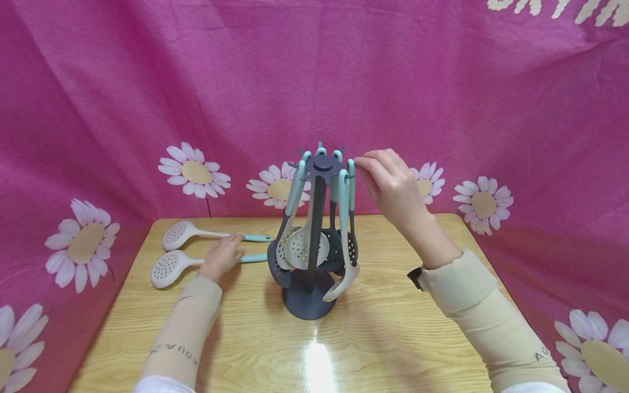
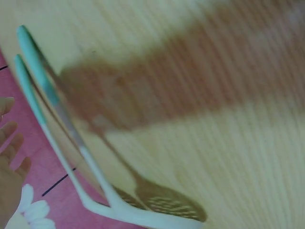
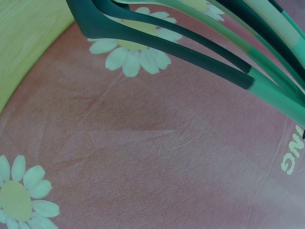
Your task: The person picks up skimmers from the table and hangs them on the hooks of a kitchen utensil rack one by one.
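While my left hand [image 1: 222, 256] lies on the wooden tabletop [image 1: 373, 338] with loosely bent fingers over the nearer white skimmer [image 1: 169, 267], I cannot tell whether it grips the handle. Just beyond it lies a second skimmer [image 1: 179, 233], parallel. At the tabletop's middle stands the dark utensil rack [image 1: 308, 297], hung with teal-handled utensils. My right hand [image 1: 390, 185] is raised at the rack's top, fingers curled and pinching the teal handle [image 1: 351, 174] hanging on its right side. Behind hangs the pink daisy cloth [image 1: 442, 82].
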